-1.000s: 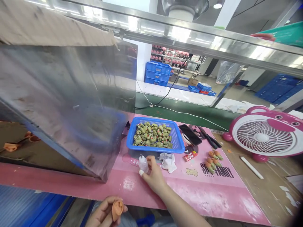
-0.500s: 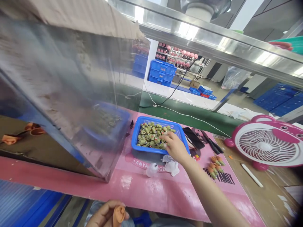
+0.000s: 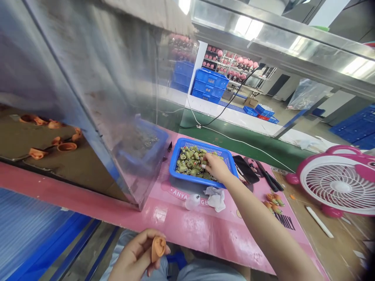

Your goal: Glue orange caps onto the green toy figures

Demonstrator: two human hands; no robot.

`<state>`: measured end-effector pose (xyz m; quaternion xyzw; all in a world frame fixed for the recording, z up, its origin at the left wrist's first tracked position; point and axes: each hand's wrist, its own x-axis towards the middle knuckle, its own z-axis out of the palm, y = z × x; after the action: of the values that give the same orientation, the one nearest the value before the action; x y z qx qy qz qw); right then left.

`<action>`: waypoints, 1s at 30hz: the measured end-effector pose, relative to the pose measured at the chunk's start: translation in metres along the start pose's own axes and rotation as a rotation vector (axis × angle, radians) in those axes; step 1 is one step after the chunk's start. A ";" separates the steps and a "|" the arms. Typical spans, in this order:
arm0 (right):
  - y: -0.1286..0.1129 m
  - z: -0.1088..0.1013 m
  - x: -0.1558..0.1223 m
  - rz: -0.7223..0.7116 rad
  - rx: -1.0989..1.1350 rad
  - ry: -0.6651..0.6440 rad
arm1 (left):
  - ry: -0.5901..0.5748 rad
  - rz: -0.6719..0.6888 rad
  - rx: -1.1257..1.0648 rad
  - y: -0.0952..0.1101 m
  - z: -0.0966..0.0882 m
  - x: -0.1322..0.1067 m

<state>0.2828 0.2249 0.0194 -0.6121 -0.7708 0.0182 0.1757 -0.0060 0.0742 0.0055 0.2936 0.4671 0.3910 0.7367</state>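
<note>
My left hand (image 3: 140, 253) is closed around a small orange hollow piece (image 3: 158, 248), shaped like a cup or hood, over my lap. A blue plastic basket (image 3: 187, 180) on the pink mat holds many small green moulded pieces (image 3: 187, 160) with dark and red marks. My right hand (image 3: 216, 167) reaches into the basket's right half, fingers curled in a pinch among the green pieces. Whatever is between those fingertips is hidden. In front of the basket stand a small translucent bottle (image 3: 191, 202) and a crumpled white cloth (image 3: 216, 199).
A metal-walled booth (image 3: 131, 128) on the left has orange pieces (image 3: 66, 146) inside. Right of the basket lie a phone (image 3: 246, 169), black-handled tools (image 3: 269, 177) and several orange-green pieces (image 3: 274, 203). A pink fan (image 3: 336, 185) and a white stick (image 3: 319, 222) are farther right.
My right hand's fingers have gone from spread over the basket to curled down among the green pieces. The left hand with the orange piece has moved slightly right; the view has shifted.
</note>
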 end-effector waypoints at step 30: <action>-0.150 -0.078 -0.160 -0.311 0.204 -0.138 | -0.329 0.042 0.242 0.011 0.038 -0.015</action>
<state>0.1958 0.0207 0.0888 -0.4618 -0.8606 0.1106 0.1840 0.0215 0.0648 0.0360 0.4496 0.3778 0.2942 0.7541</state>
